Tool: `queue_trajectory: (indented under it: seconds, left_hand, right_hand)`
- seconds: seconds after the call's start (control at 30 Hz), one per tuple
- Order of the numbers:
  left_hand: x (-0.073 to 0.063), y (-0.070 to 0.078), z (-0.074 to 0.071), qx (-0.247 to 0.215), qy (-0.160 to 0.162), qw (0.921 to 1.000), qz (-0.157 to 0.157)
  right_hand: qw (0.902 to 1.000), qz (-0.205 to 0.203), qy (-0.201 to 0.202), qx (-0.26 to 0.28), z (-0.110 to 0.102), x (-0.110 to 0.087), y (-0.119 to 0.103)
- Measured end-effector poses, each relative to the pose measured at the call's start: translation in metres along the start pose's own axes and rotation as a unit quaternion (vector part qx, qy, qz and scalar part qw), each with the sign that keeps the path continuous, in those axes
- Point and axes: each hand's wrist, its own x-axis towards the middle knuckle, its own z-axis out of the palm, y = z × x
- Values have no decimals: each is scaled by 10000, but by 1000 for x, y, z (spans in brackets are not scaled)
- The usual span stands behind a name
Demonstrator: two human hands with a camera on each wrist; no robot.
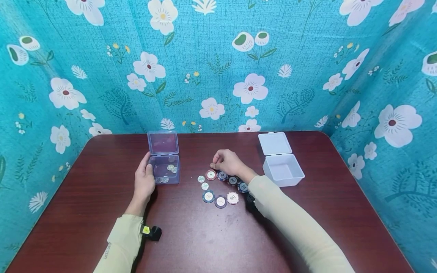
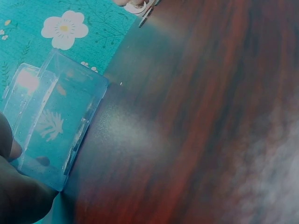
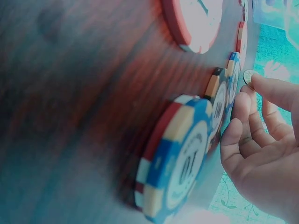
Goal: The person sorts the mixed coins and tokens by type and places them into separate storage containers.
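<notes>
**Right hand [image 1: 229, 162] pinches a coin [image 1: 213, 165] at the far side of a ring of chips [image 1: 233, 198]**

In the head view, the coin is between thumb and fingertips, just beyond a red-edged chip [image 1: 211, 174] on the dark red bench [image 1: 191, 235]. Two loose coins [image 1: 205, 186] lie at the ring's left side. Farther left, the left hand [image 1: 145, 180] holds the left wall of a clear box [image 1: 178, 168], thumb at the rim; its lid stands open on the far side, and several silver coins [image 1: 165, 179] lie inside. Right of the ring sits a white box [image 1: 285, 182], lid also open.

In the left wrist view, thumb and fingers grip the clear box at one end; its contents are too blurred to tell.

In the right wrist view, the pinched coin shows edge-tilted, the other fingers loosely bent. A blue-edged "10" chip [image 3: 187, 163] lies on another chip nearest the camera.
</notes>
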Motion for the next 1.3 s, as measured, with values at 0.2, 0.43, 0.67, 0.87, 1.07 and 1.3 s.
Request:
queue_trajectory:
  seconds: [0.2,0.43,0.67,0.87,1.07,1.3]
  left_hand:
    - [0,-1,-1,72,-13,10000,38]
    - [-1,-1,0,63,12,10000,13]
    - [-2,0,0,20,45,10000,-21]
    - [-1,-2,-1,21,38,10000,0]
    - [0,-2,0,37,36,10000,48]
    - [1,-2,2,41,38,10000,54]
  right_hand:
    - [9999,-82,67,129,1,0,-1]
    - [9984,105,68,557,2,-1,-7]
    - [9934,220,-47,1129,6,0,-15]
    - [9925,180,-101,1207,8,1,-25]
    - [9921,188,-92,1237,9,0,-35]
    - [9896,125,-150,1422,12,2,-44]
